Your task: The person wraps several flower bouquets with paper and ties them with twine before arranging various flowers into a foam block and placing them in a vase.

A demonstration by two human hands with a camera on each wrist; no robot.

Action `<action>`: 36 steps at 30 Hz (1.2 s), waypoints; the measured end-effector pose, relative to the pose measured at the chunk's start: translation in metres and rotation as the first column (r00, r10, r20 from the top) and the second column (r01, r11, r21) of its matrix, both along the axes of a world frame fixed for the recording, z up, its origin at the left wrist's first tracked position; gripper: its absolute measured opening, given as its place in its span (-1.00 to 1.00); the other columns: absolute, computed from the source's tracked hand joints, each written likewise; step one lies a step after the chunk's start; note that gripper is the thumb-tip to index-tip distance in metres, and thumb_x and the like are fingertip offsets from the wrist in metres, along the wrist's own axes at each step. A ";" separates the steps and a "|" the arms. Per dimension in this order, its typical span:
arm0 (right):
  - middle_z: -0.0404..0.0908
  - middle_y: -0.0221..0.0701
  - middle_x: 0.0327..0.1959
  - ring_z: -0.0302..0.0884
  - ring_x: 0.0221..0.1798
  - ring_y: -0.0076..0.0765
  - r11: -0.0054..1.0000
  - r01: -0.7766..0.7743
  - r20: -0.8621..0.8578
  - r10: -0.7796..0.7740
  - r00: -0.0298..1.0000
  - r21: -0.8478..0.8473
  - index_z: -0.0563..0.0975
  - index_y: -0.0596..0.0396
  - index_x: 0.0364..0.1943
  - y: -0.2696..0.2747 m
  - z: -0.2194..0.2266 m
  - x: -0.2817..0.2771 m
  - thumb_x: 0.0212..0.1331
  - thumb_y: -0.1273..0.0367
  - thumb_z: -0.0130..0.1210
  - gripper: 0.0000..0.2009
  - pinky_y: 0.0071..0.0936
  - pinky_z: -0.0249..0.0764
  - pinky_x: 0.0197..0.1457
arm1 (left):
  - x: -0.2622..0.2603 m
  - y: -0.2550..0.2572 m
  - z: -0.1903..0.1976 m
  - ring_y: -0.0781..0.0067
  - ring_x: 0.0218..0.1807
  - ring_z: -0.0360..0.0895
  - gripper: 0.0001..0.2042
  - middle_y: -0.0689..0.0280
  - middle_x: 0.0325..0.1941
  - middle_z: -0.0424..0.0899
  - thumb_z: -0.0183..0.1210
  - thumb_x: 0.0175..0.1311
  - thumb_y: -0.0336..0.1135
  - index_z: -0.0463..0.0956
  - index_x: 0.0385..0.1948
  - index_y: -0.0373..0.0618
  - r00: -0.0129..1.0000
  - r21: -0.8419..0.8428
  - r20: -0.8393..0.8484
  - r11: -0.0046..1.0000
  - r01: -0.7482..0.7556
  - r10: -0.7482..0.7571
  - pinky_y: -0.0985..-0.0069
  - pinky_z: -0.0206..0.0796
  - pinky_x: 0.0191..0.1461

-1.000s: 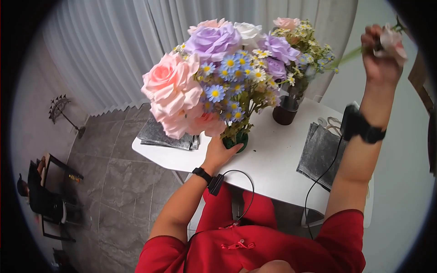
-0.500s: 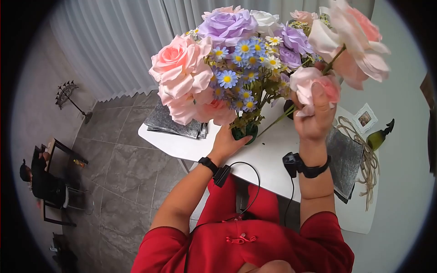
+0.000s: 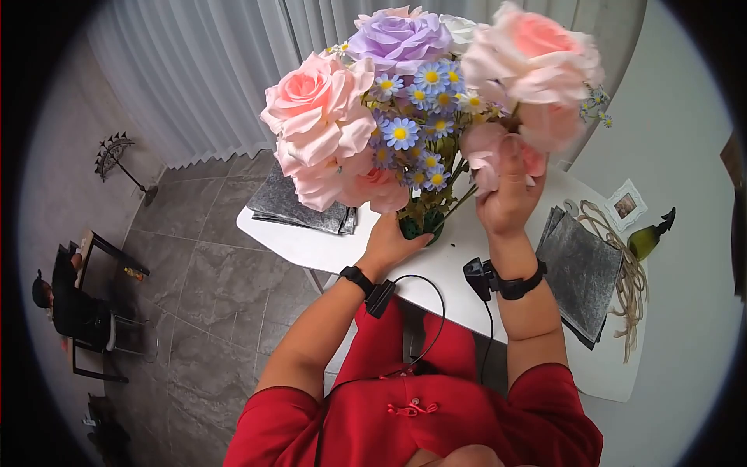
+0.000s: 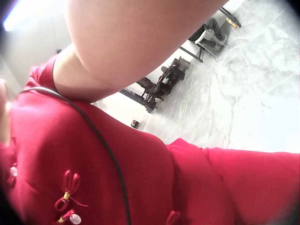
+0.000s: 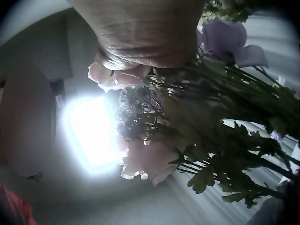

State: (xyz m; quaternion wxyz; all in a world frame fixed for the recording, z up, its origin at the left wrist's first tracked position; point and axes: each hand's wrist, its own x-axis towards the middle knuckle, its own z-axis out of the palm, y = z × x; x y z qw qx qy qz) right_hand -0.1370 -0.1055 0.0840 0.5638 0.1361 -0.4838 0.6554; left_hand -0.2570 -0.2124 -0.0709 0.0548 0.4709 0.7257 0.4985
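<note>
My left hand (image 3: 391, 247) grips the dark green flower holder (image 3: 428, 226) at the foot of the bouquet, thumb along its near side. From the holder rise pink roses (image 3: 311, 101), a purple rose (image 3: 401, 43) and blue daisies (image 3: 401, 134). At the bouquet's right side, my right hand (image 3: 507, 201) holds a spray of pale pink roses (image 3: 537, 58) just under the blooms, thumb up against a lower flower. Its stem slants down left toward the holder. The right wrist view shows a purple rose (image 5: 225, 42) and green leaves (image 5: 204, 176) close to the wrist.
On the white table (image 3: 303, 245) lie grey sheets (image 3: 580, 268) at right, with a twine bundle (image 3: 626, 288), and more grey sheets (image 3: 292, 201) at left. A small picture frame (image 3: 625, 205) and a green bottle (image 3: 646, 237) stand behind. A person (image 3: 78, 300) sits far left.
My right hand has brought the pink rose spray from the upper right down and left to the bouquet, its stem now at the holder. The left hand keeps its grip there.
</note>
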 end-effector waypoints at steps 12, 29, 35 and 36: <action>0.54 -0.45 -0.11 0.54 -0.18 -0.56 0.990 0.132 0.010 -0.132 0.991 0.041 0.42 0.10 0.03 0.007 0.003 -0.010 0.24 0.33 0.17 -0.67 -0.61 0.47 -0.22 | -0.002 0.001 -0.005 0.05 0.03 0.52 -0.28 0.05 -0.02 0.57 0.43 -0.17 -0.12 0.32 0.08 -0.20 1.000 -0.020 -0.011 0.999 -0.029 0.029 0.29 0.34 0.10; 0.54 -0.47 -0.23 0.52 -0.25 -0.56 0.991 0.131 0.043 -0.132 0.990 0.023 0.45 0.09 -0.10 0.014 -0.015 -0.029 0.26 0.34 0.15 -0.78 -0.58 0.47 -0.22 | 0.000 0.000 -0.002 0.10 0.08 0.49 -0.32 0.08 0.07 0.49 0.42 -0.14 -0.14 0.37 0.08 -0.20 1.000 -0.076 0.006 0.997 -0.029 0.029 0.34 0.32 0.15; 0.52 -0.46 -0.18 0.50 -0.19 -0.60 0.984 0.175 0.094 -0.179 0.979 0.044 0.41 0.11 -0.03 0.004 -0.023 -0.029 0.29 0.32 0.12 -0.74 -0.60 0.46 -0.15 | 0.001 -0.001 0.003 0.18 0.13 0.47 -0.32 0.12 0.16 0.42 0.43 -0.12 -0.15 0.39 0.11 -0.18 0.999 -0.092 0.042 0.996 -0.021 0.025 0.38 0.31 0.20; 0.51 -0.45 -0.12 0.47 -0.12 -0.60 0.982 0.167 0.106 -0.175 0.979 0.084 0.40 0.13 0.00 0.002 -0.025 -0.030 0.29 0.31 0.12 -0.71 -0.61 0.47 -0.11 | 0.002 -0.002 0.007 0.18 0.12 0.47 -0.31 0.11 0.15 0.43 0.43 -0.12 -0.15 0.38 0.11 -0.18 0.998 -0.086 0.061 0.996 -0.009 0.015 0.38 0.31 0.20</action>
